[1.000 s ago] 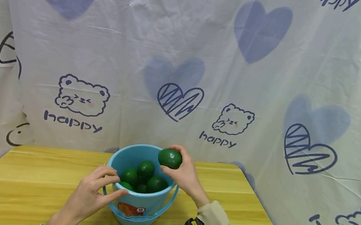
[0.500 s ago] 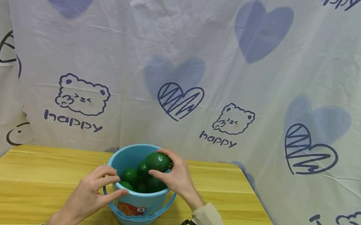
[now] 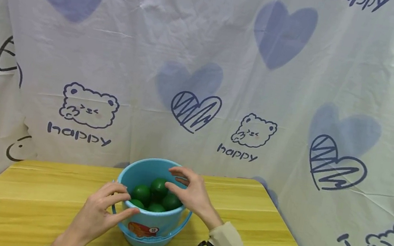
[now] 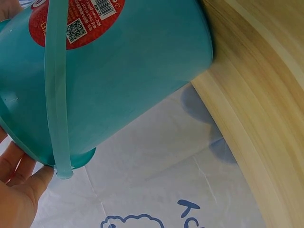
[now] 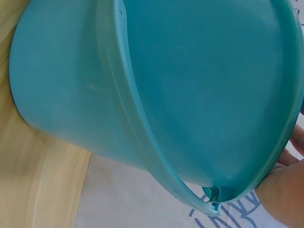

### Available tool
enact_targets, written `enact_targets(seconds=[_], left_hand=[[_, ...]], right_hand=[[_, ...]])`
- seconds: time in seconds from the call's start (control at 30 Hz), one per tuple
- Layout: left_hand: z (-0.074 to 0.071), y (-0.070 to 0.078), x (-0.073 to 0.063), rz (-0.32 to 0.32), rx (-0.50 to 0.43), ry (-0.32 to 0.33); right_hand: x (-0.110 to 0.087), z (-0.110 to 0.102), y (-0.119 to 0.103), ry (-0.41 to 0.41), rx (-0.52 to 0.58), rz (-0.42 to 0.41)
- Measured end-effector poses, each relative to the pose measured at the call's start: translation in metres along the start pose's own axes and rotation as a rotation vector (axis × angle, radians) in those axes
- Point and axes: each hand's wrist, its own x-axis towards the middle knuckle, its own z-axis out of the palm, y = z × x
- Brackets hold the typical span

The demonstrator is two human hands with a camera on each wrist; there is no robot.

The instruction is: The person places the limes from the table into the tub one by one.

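Note:
A light blue bucket [image 3: 153, 220] with a lowered handle stands on the table, holding several glossy green avocados [image 3: 159, 188]. My left hand [image 3: 98, 206] holds the bucket's rim at the near left, fingers over the edge and thumb along the front. In the left wrist view, the fingers of that hand [image 4: 19, 190] touch the rim beside the handle joint. Over the right side of the opening, my right hand [image 3: 192, 190] has its fingers spread apart with nothing between them. The right wrist view shows part of this hand [image 5: 280, 190] by the rim; the fruit is hidden there.
The yellow wood-grain table [image 3: 45, 189] extends to both sides of the bucket. Behind it hangs a white curtain [image 3: 146, 56] printed with hearts and bears, which also closes off the left and right sides. A red label [image 4: 80, 21] is on the bucket.
My right hand moved left and down over the bucket with an avocado, then let it go; it now lies among the others inside. My left hand has stayed at the rim.

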Motion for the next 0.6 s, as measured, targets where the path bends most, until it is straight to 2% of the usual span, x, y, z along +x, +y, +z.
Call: enact_targets(seconds=[0.33, 0.47, 0.6], left_hand=[[-0.001, 0.001, 0.001, -0.011, 0.002, -0.009], [-0.001, 0.0, 0.001, -0.011, -0.008, 0.005], [-0.002, -0.001, 0.0, -0.005, -0.019, 0.021]], right_hand=[[-0.004, -0.009, 0.004, 0.062, 0.036, 0.028], [-0.006, -0.017, 0.009, 0.101, 0.089, 0.032], [-0.011, -0.025, 0.016, 0.148, 0.091, 0.019]])
